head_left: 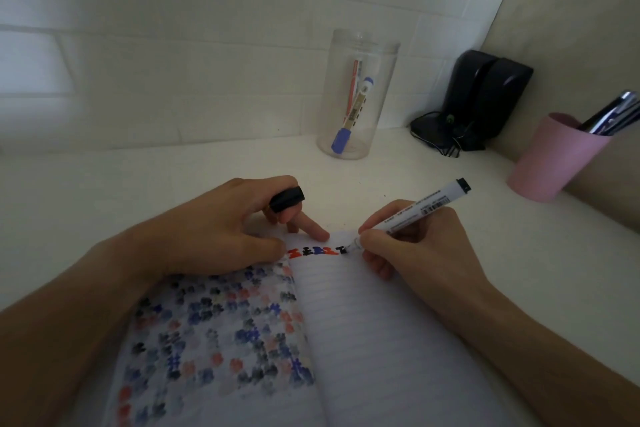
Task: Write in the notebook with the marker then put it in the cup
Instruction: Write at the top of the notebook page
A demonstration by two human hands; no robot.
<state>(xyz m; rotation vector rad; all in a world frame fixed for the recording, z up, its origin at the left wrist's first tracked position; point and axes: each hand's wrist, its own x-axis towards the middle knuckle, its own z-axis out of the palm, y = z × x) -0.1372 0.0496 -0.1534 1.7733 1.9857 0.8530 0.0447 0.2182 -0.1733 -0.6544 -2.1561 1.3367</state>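
An open lined notebook (374,340) lies in front of me; its left page is full of red, blue and black marks. My right hand (412,246) grips a white marker (415,213) with a black end, its tip touching the top line of the right page beside a short row of red, blue and black characters (318,251). My left hand (221,225) presses on the notebook's top left and holds the black marker cap (287,198) between its fingers. A clear plastic cup (356,94) stands behind the notebook with two markers inside.
A pink cup (554,159) with several pens stands at the right by the beige side wall. A black device (485,97) with tangled cables sits in the back corner. The white desk meets a white tiled wall behind.
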